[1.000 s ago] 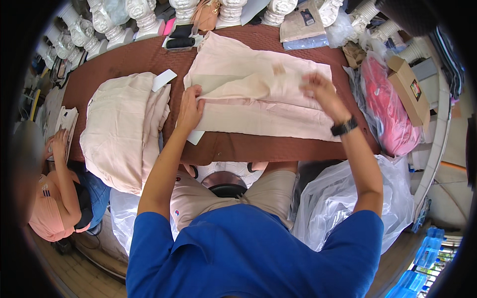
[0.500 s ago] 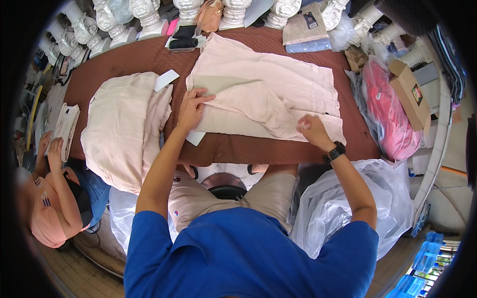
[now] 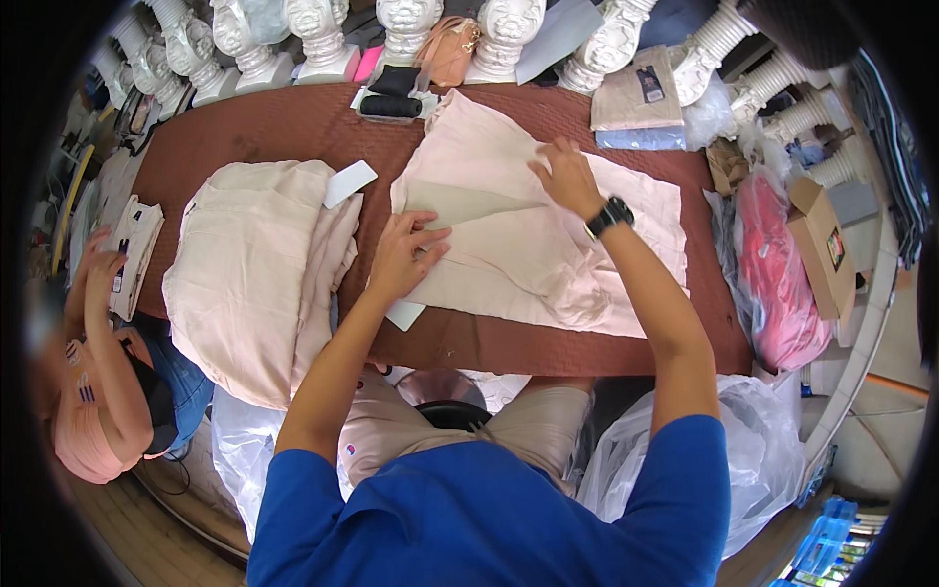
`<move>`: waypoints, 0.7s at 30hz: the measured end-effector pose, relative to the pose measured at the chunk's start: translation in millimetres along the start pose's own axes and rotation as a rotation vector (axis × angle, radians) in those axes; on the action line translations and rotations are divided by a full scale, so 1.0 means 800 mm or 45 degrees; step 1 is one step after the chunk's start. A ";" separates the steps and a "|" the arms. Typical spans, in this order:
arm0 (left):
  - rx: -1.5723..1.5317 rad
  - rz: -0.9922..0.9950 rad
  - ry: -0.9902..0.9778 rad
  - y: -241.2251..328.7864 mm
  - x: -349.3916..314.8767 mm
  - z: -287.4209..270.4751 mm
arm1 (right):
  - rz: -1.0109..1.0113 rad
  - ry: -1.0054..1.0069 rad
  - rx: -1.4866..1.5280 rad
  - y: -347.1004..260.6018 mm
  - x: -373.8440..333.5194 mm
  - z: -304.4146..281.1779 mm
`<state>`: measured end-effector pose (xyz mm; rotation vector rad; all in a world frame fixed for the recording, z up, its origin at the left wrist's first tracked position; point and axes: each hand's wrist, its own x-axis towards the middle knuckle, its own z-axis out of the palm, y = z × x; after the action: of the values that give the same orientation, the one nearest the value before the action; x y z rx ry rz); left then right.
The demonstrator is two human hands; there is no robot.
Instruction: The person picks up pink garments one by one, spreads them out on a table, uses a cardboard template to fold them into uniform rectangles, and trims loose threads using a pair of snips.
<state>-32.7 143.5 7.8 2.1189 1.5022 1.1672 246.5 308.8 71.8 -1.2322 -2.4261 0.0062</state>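
Note:
A pale pink cloth garment lies spread in front of me, its left part folded inward over a greenish-beige layer. My left hand rests on its left edge, fingers apart, thumb and fingertips touching the folded cloth. Farther off, my right hand is on the garment's upper part with fingers bent and apart, holding nothing that shows. A white card sticks out from under the garment below my left hand. To the left stands a thick pile of similar pale pink garments, with another white card on its edge.
A brown cloth covers the table. White ornate columns line the far side. Dark rolled items, bagged garments, a pink-red bagged bundle and a cardboard box surround it. A co-worker sits at left.
My right hand has moved from the garment's near right part to its far middle. The cloth's folds have shifted, and the left hand stays near the left edge. The whole view has shifted slightly.

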 end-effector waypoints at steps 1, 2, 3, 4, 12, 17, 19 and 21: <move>0.002 -0.003 0.001 0.000 0.000 -0.001 | 0.114 0.012 0.017 0.012 0.027 0.022; 0.007 -0.008 0.001 0.001 0.000 -0.002 | 0.225 0.024 0.034 0.019 0.054 0.045; 0.009 -0.007 -0.003 0.005 0.002 -0.002 | 0.337 0.027 0.042 0.031 0.079 0.068; 0.008 -0.005 -0.007 0.007 0.003 -0.002 | 0.448 0.029 0.047 0.043 0.100 0.091; 0.113 0.098 0.006 0.015 0.008 0.002 | 0.306 -0.227 0.540 0.056 0.161 0.108; 0.118 0.043 0.020 0.004 -0.005 0.001 | 0.234 -0.203 0.796 -0.025 0.121 0.022; 0.118 0.046 0.027 0.005 -0.007 0.003 | 0.143 -0.106 0.727 -0.047 0.082 -0.001; 0.127 0.048 0.046 0.002 -0.009 0.002 | -0.275 -0.518 0.845 -0.083 0.023 -0.053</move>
<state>-31.3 136.7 4.6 2.2115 1.5730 1.1723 201.1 275.1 129.6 -0.7067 -2.5360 0.9968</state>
